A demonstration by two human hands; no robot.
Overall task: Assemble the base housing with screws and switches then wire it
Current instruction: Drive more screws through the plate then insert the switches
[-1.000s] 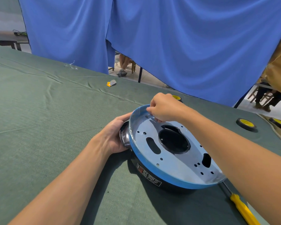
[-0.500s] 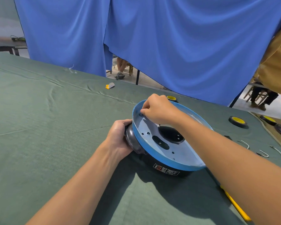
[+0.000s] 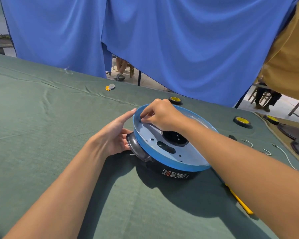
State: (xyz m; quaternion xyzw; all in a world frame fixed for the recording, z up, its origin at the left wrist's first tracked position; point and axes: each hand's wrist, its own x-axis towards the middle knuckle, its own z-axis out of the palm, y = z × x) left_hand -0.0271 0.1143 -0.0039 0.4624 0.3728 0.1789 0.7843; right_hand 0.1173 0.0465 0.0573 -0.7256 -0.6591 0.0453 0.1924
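The round base [image 3: 188, 153] sat on the green cloth [image 3: 41, 135], tipped a little, with its blue rim up and its black bottom on the cloth. It was near the middle of the table, right in front of me.

My right hand [image 3: 160, 116] was inside the rim on the far left side. Its fingers were curled and pinched together over a little hole. I saw a tiny dark bit there, and I think it was a screw [image 3: 140, 121], but it was too small to be sure.

Here is what could have gone wrong. The screw could slip from my pinch and roll down into the big dark hole in the middle. It could also go in crooked, since the base was tipped. If my left hand [image 3: 113, 135] let go, the base could rock or slide.

My left hand had its fingers out straight. Its palm pressed the black knob [image 3: 135, 146] on the side, and one fingertip touched the blue rim. My right arm reached across over the base.

A yellow screwdriver [image 3: 240, 202] lay just beside the base, partly under my right arm. White wires [image 3: 266, 150] and a tape roll [image 3: 242, 121] lay farther off.
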